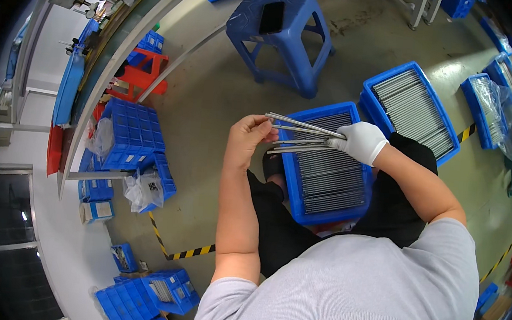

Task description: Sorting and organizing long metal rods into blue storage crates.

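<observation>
Several thin metal rods (307, 130) fan out from my right hand (361, 142), which wears a white glove and is closed round their right ends. My bare left hand (252, 134) is at the left ends, its thumb and fingers pinched on the tips of the upper rods. The lower rods stick out free below those fingers. Under both hands, between my knees, stands a blue crate (300, 209) holding rows of similar rods. To its upper right, a second blue crate (448, 154) is filled with lighter, shinier rods.
A blue plastic stool (303, 39) with a black phone (273, 17) on it stands ahead. Left are a metal-framed workbench (109, 65), stacked blue crates (130, 137) and a red stool (144, 77). At the right are crates with plastic wrap (486, 107). Striped tape (193, 252) marks the floor.
</observation>
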The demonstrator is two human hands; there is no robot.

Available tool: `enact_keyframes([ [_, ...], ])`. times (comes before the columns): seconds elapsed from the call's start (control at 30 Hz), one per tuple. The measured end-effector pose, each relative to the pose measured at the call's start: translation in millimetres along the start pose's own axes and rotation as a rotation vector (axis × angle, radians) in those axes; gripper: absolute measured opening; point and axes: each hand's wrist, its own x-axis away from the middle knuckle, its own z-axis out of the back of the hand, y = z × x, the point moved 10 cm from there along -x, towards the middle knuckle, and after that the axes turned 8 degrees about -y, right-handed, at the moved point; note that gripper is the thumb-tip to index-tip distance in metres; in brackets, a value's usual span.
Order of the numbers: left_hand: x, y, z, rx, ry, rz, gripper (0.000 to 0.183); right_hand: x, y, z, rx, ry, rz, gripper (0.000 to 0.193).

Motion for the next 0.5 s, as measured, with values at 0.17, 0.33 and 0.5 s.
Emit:
enact_keyframes([
  [0.17, 1, 18, -15, 0.118, -0.11, -0.211, 0.025, -9, 6, -19, -0.292, -0.101, 0.053, 0.05],
  [0.33, 2, 19, -18, 0.09, -0.106, -0.186, 0.025, -3, 1, -11, -0.192, -0.059, 0.035, 0.05],
  [0.5, 0, 11, -14, -0.011, -0.049, -0.135, 0.017, -6, -1, -8, -0.035, 0.021, 0.027, 0.048],
])
